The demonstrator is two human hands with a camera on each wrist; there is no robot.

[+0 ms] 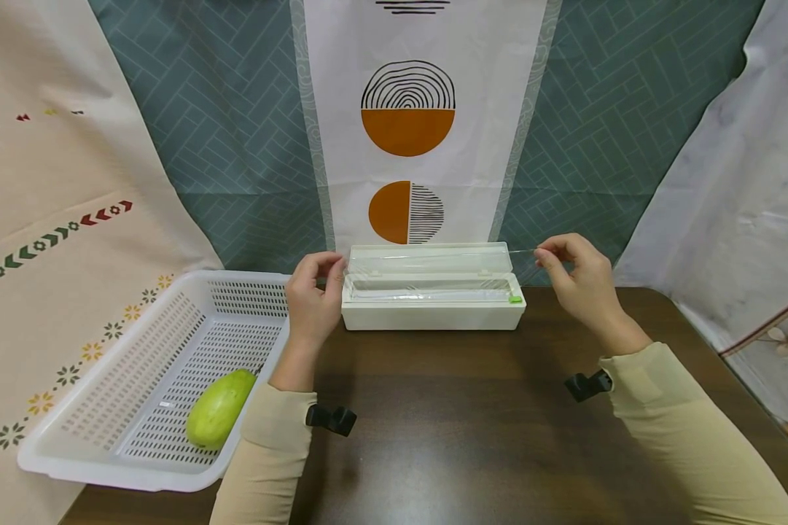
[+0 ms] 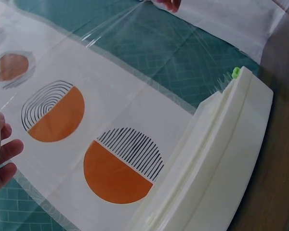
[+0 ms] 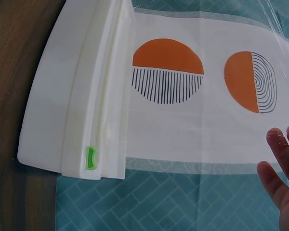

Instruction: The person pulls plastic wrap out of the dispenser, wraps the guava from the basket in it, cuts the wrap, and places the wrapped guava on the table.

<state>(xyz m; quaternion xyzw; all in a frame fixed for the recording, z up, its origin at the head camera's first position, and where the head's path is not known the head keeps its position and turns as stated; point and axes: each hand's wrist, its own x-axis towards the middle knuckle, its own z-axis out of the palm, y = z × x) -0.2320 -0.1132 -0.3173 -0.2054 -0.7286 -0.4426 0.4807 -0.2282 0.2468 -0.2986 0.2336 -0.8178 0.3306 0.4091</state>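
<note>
A long white cling film dispenser (image 1: 433,316) lies across the back of the table with its lid (image 1: 429,264) raised. A green slider (image 3: 90,158) sits at the right end of its front edge. Clear cling film (image 1: 426,256) is drawn up from the box and stretched taut between both hands. My left hand (image 1: 315,297) pinches one corner between thumb and forefinger, just beside the box's left end. On the other side my right hand (image 1: 579,283) pinches the opposite corner, out past the right end and above the table. The lower fingers of each hand show in its own wrist view.
To the left, a white perforated plastic basket (image 1: 164,477) holds a green oblong fruit (image 1: 219,410), close beside my left forearm. Hanging cloths, one with orange circles (image 1: 408,131), rise directly behind the dispenser. The dark wooden table (image 1: 433,430) extends in front of it.
</note>
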